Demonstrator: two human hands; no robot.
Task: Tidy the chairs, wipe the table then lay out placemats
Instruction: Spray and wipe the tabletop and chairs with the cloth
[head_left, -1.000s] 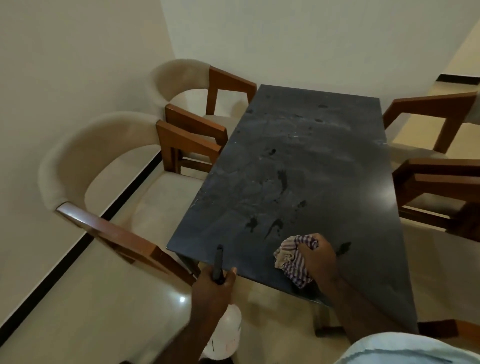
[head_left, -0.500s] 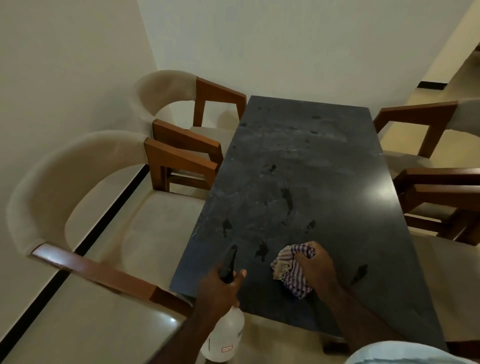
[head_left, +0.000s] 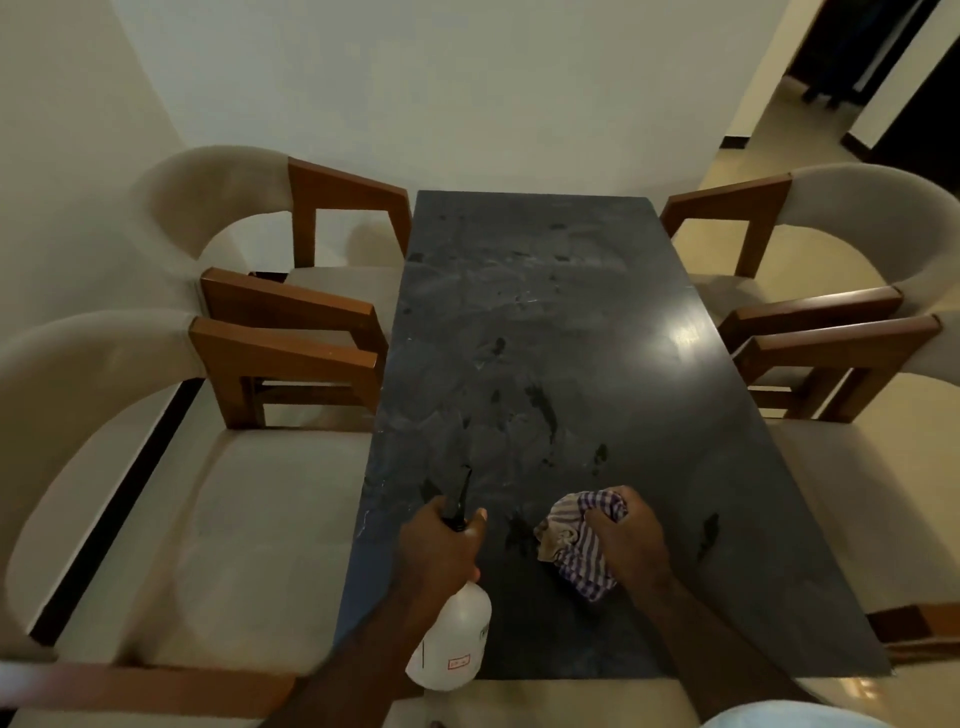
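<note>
A long dark stone table (head_left: 545, 322) runs away from me, marked with smears and dark wet spots. My left hand (head_left: 439, 551) grips a white spray bottle (head_left: 457, 639) by its neck, its black nozzle pointing over the near end of the table. My right hand (head_left: 628, 540) clutches a bunched purple-and-white striped cloth (head_left: 576, 545) that rests on the tabletop. Two cream chairs with wooden arms stand on the left, the near left chair (head_left: 234, 493) and the far left chair (head_left: 291, 228). The right side holds the far right chair (head_left: 810, 223) and the near right chair (head_left: 841, 353).
A pale wall closes off the far end of the table and the left side. A black skirting strip (head_left: 119, 499) runs along the floor at the left. A dark doorway (head_left: 883, 67) opens at the upper right. Cream floor shows to the right.
The view has swung right and now looks straight down the table. Both hands have moved further over the near end of the table, still holding bottle and cloth.
</note>
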